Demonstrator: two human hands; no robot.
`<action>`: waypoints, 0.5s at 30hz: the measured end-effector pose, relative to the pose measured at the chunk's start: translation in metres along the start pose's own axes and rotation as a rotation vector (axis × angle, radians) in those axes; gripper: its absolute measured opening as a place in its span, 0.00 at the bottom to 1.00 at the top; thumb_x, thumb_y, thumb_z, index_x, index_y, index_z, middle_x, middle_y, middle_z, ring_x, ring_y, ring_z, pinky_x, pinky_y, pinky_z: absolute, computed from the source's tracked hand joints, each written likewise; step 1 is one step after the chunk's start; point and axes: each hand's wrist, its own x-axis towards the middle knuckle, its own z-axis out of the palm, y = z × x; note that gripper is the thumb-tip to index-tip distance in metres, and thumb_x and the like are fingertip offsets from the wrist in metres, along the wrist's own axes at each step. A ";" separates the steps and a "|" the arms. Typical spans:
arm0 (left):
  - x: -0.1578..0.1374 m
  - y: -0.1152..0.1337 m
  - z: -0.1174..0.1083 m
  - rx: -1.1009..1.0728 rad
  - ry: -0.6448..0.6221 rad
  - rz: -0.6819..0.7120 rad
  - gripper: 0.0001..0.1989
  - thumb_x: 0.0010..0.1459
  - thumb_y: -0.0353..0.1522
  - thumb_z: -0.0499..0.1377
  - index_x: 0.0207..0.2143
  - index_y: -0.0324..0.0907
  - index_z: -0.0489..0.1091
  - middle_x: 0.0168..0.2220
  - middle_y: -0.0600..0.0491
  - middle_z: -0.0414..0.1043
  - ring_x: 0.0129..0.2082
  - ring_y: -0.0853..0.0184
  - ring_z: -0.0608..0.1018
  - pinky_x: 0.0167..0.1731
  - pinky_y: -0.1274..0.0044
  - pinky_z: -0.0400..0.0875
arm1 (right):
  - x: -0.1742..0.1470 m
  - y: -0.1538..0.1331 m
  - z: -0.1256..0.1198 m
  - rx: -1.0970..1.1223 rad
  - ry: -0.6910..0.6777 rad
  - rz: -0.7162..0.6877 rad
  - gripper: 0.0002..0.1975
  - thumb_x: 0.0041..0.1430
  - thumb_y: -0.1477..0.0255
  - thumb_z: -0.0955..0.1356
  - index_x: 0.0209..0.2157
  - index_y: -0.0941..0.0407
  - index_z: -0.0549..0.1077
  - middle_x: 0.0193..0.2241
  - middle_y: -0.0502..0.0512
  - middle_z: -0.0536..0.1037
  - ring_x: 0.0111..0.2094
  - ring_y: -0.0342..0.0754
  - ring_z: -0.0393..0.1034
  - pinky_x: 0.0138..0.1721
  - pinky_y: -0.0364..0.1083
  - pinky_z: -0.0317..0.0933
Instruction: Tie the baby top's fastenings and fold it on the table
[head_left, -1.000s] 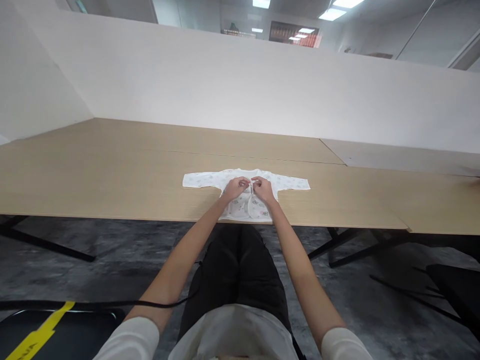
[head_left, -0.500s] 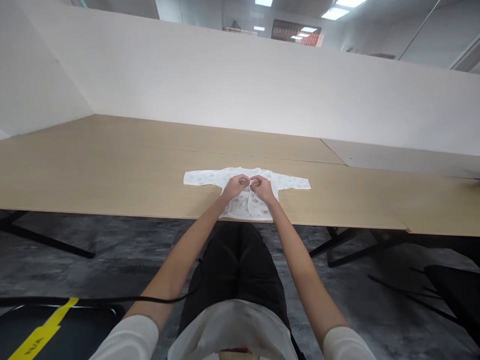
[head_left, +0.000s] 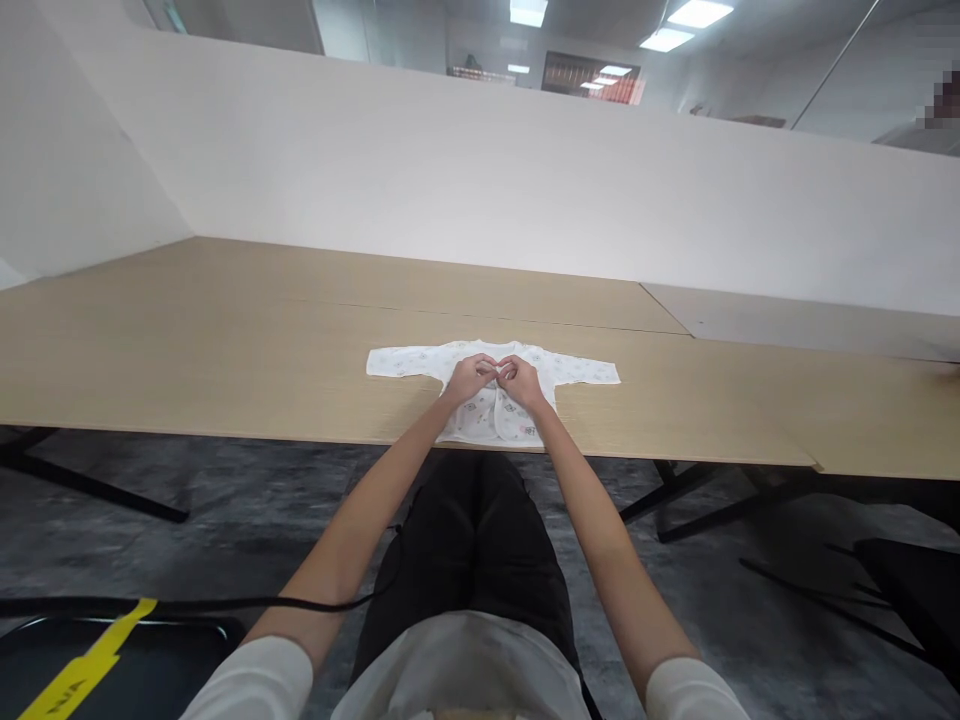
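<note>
A small white long-sleeved baby shirt point(head_left: 476, 422) with a faint print lies spread on the table, sleeves out to both sides and hem at the front edge. At the upper middle of its front opening, my left hand point(head_left: 471, 376) pinches the fabric between thumb and fingers. Close beside it, my right hand point(head_left: 519, 380) pinches the other side of the opening, the fingertips of both hands nearly meeting. Whatever small fastening may sit between the fingertips is hidden.
The wooden table point(head_left: 262, 350) runs wide to both sides, with a white partition point(head_left: 450, 170) behind it. A black chair point(head_left: 150, 650) with a yellow tag point(head_left: 90, 660) stands at lower left. A black cable point(head_left: 300, 603) crosses my left arm. Another dark chair point(head_left: 907, 590) is at lower right.
Both hands stay at the shirt's opening, with the fingertips brought slightly closer together. The whole view has shifted a little downward.
</note>
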 end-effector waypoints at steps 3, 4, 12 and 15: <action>-0.001 0.002 0.000 0.008 0.000 0.000 0.13 0.49 0.35 0.61 0.36 0.38 0.71 0.30 0.50 0.77 0.30 0.66 0.78 0.30 0.78 0.69 | 0.001 0.001 0.000 0.003 0.009 0.027 0.11 0.39 0.76 0.66 0.31 0.55 0.70 0.22 0.46 0.74 0.26 0.43 0.67 0.32 0.42 0.61; -0.001 0.002 0.000 0.014 0.000 -0.003 0.12 0.48 0.34 0.61 0.36 0.38 0.71 0.29 0.50 0.77 0.30 0.66 0.78 0.30 0.78 0.69 | 0.002 0.001 0.001 0.008 0.015 0.044 0.11 0.39 0.76 0.66 0.30 0.56 0.70 0.22 0.46 0.74 0.26 0.43 0.67 0.33 0.43 0.62; 0.000 0.003 0.001 0.031 0.004 -0.021 0.09 0.49 0.33 0.61 0.34 0.38 0.72 0.29 0.50 0.77 0.29 0.67 0.77 0.31 0.78 0.70 | 0.008 0.008 0.001 0.158 0.046 0.185 0.10 0.36 0.72 0.67 0.27 0.57 0.72 0.22 0.48 0.73 0.26 0.44 0.68 0.28 0.42 0.61; -0.001 0.006 0.001 0.090 0.008 0.005 0.09 0.50 0.34 0.60 0.34 0.39 0.73 0.30 0.50 0.77 0.31 0.66 0.78 0.33 0.78 0.70 | 0.008 0.007 -0.002 0.198 0.076 0.223 0.11 0.36 0.71 0.68 0.27 0.57 0.72 0.22 0.49 0.74 0.25 0.44 0.67 0.26 0.41 0.60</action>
